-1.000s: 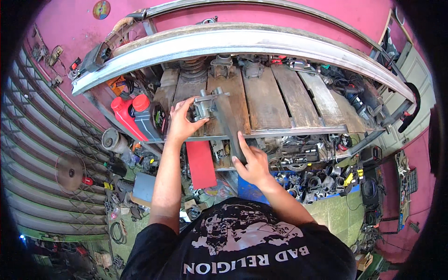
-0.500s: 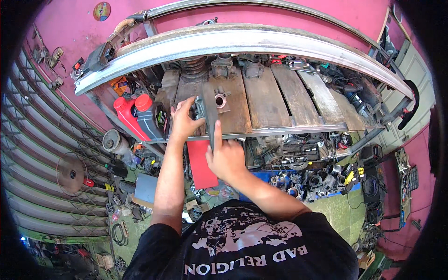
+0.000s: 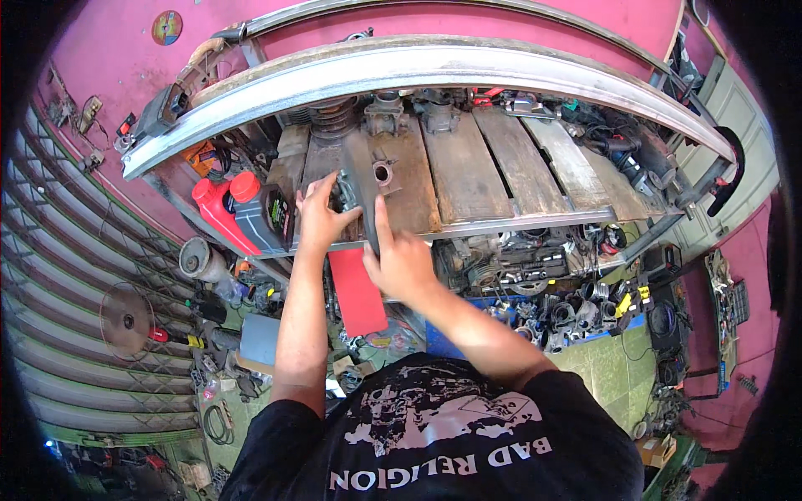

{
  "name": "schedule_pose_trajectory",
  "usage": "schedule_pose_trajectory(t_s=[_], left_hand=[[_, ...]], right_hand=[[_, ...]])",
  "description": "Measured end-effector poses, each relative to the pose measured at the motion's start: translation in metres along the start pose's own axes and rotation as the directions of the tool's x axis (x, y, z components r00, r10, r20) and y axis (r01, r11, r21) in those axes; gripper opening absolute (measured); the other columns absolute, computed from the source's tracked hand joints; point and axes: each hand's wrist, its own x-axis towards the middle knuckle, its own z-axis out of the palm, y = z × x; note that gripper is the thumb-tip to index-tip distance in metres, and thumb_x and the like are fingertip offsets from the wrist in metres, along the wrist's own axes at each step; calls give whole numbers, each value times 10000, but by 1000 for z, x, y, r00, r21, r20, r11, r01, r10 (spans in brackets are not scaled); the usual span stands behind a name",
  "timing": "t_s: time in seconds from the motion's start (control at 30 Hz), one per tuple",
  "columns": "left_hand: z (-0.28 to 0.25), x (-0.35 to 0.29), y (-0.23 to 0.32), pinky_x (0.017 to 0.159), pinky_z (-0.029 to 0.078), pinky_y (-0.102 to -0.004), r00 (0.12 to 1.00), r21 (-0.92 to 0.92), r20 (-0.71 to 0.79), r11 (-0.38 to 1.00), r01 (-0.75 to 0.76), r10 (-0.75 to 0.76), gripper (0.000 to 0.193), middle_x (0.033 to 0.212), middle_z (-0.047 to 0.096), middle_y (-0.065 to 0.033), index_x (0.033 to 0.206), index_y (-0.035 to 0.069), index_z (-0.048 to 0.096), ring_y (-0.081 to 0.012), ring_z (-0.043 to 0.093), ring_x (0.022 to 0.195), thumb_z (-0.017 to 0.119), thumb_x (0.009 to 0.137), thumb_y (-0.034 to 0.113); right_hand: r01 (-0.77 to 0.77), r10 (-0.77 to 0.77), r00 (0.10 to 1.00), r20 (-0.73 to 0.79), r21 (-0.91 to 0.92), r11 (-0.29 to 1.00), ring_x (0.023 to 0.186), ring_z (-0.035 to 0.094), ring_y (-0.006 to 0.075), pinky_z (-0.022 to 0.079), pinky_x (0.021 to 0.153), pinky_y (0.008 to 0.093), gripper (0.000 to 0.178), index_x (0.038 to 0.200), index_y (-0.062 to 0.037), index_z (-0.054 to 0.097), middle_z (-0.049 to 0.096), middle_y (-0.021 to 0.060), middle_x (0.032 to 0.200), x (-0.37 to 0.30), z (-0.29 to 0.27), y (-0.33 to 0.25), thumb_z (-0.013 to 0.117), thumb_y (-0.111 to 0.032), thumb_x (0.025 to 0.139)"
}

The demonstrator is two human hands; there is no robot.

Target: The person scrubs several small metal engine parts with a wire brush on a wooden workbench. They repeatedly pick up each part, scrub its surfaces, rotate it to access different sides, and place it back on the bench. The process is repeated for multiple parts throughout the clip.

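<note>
My left hand (image 3: 319,219) grips a small grey metal engine part (image 3: 343,192) above the plank bench, thumb and fingers closed around it. The part is pressed against one face of a long flat grey strip (image 3: 361,171), standing on edge. My right hand (image 3: 403,265) holds the near end of the strip, with the index finger stretched along its side. Whether the strip is a file or an abrasive bar, I cannot tell. Just right of the strip, a metal piece with a round bore (image 3: 383,174) lies on the planks (image 3: 472,179).
Red and dark grey oil bottles (image 3: 266,219) stand at the bench's left end. Cylinder parts (image 3: 386,114) line its back under a metal rail (image 3: 443,71). A red sheet (image 3: 359,292) hangs below the front edge. Many engine parts (image 3: 568,313) lie on a blue mat on the floor.
The view has shifted slightly, so the bench appears a little further left and up. Both hands keep the same grips; the metal part still rests against the strip.
</note>
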Motion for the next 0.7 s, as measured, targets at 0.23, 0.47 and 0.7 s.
schedule_pose_trajectory(t_s=[0.23,0.47,0.7], left_hand=[[1,-3,4,1167,270,-705,999,-4,14,999,48,-48,894,1249,704,-104,1409,132,630,-316,618,1241,974,630,403],[-2,-5,4,1155,286,-705,1000,-21,2,999,32,-31,902,1255,702,-118,1412,114,623,-328,610,1259,978,638,413],[-9,4,12,1151,266,-735,998,66,48,997,27,-31,910,1297,699,-118,1401,94,634,-319,596,1285,989,618,396]], right_hand=[[-152,215,974,-67,509,847,774,719,251,570,755,344,815,1649,16,243,710,192,927,-80,-28,5,666,-99,962],[-408,525,850,46,688,600,714,694,262,556,691,384,779,1658,-2,196,695,179,826,-35,28,6,607,-241,1041],[-465,600,799,24,657,593,892,736,462,566,804,502,851,1638,66,125,722,328,963,27,30,5,593,-295,1026]])
